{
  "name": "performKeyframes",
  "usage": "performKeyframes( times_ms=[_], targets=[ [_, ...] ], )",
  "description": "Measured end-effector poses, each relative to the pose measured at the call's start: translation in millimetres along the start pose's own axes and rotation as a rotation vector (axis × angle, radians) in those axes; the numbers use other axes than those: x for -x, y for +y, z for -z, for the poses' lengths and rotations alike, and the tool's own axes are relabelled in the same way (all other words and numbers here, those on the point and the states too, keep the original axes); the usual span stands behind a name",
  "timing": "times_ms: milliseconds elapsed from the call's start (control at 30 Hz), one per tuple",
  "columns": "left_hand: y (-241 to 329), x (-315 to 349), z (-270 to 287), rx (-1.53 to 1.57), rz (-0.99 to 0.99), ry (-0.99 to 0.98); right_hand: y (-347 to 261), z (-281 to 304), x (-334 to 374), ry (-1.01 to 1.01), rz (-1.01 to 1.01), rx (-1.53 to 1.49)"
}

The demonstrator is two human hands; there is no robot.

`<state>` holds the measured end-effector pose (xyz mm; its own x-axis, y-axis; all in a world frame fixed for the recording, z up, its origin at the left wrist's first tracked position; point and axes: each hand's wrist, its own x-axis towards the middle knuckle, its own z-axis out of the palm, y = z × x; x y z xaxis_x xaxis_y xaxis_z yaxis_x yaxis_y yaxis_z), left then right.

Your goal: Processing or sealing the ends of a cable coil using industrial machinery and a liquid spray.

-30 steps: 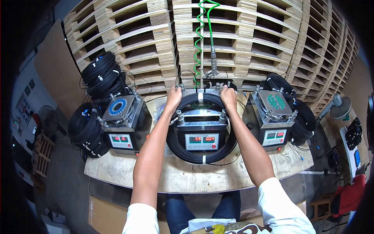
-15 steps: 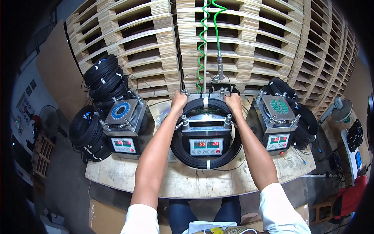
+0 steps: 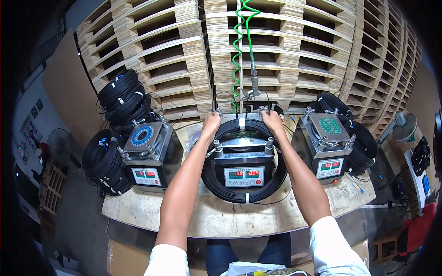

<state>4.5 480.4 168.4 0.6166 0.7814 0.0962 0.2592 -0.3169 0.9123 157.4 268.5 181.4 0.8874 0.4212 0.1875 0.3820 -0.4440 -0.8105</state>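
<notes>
Both arms reach forward around a black cable coil (image 3: 242, 202) that rings the middle machine (image 3: 244, 177), a metal-topped box with a red-digit display. My left hand (image 3: 212, 123) is closed beside the back left corner post of its top plate. Beside the back right post, my right hand (image 3: 273, 122) is closed too. A thin dark strand rises close to each hand; whatever the fingers grip is hidden. White bands tie the coil at top and bottom. Metal clamp posts (image 3: 218, 146) stand at the plate's front corners.
Similar machines stand to the left (image 3: 146, 172) and right (image 3: 328, 168). Stacked cable coils (image 3: 123, 99) sit beyond the left one, more coils (image 3: 361, 147) behind the right one. A green coiled air hose (image 3: 237, 50) with a metal air gun (image 3: 254, 83) hangs before wooden pallets (image 3: 168, 62).
My right hand has shifted slightly inward, toward the back right post. My left hand stays at its corner. Digits on the machines' displays have changed, and the whole view has shifted a little.
</notes>
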Motion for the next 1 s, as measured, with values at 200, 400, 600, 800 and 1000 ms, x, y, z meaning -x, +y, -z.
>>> performKeyframes(
  times_ms=[200,400,600,800,1000],
  targets=[
    [14,10,-12,-0.025,-0.085,0.059,24,-1,-16,0.073,0.101,-0.129],
    [17,18,-8,0.049,-0.113,0.024,18,2,-4,0.083,0.086,-0.101],
    [19,24,-3,-0.009,-0.095,0.053,-2,12,11,-0.007,-0.092,0.083],
    [25,21,-1,-0.177,-0.058,0.054,0,23,8,-0.099,-0.005,-0.016],
    [28,30,3,-0.137,-0.115,0.088,-4,25,16,-0.132,0.033,0.033]
  ],
)
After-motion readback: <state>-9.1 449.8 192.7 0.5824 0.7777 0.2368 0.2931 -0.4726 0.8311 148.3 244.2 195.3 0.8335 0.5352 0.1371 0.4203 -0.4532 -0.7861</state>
